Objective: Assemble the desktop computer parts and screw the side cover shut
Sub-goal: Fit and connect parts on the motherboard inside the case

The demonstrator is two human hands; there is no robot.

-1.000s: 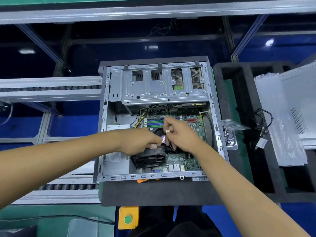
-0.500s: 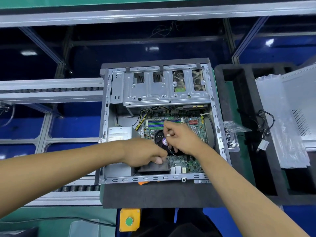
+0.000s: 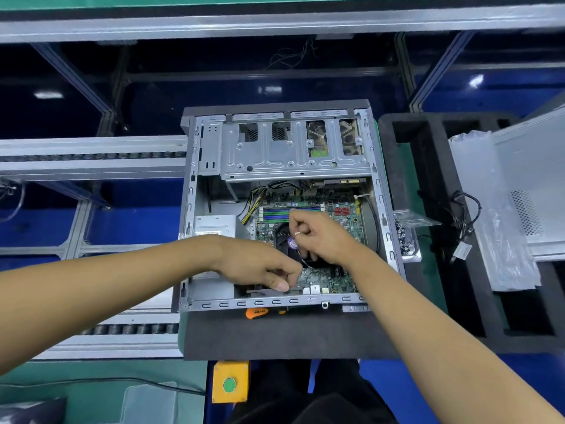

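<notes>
The open computer case (image 3: 195, 209) lies on its side on a dark foam pad (image 3: 275, 335). Inside are the green motherboard (image 3: 345, 215) and a round CPU cooler with a purple label (image 3: 291, 243). My left hand (image 3: 260, 266) reaches in from the left and pinches a black fan (image 3: 264, 291), which sits low against the near wall and shows only its edge. Above the cooler, my right hand (image 3: 322, 237) grips a thin cable with a small white connector (image 3: 297, 233). The grey side cover (image 3: 538, 179) lies at the far right, partly under a plastic bag (image 3: 489, 228).
An orange-handled screwdriver (image 3: 260, 312) pokes out under the case's near edge. A clear bag of screws (image 3: 405, 237) lies right of the case. A black foam tray (image 3: 428, 179) holds a loose black cable (image 3: 464, 215). Conveyor rails (image 3: 91, 154) run left; a yellow button box (image 3: 230, 382) sits below.
My left hand has lowered the black fan from a raised tilt down to the case's near wall. My right hand has stayed over the cooler with the cable.
</notes>
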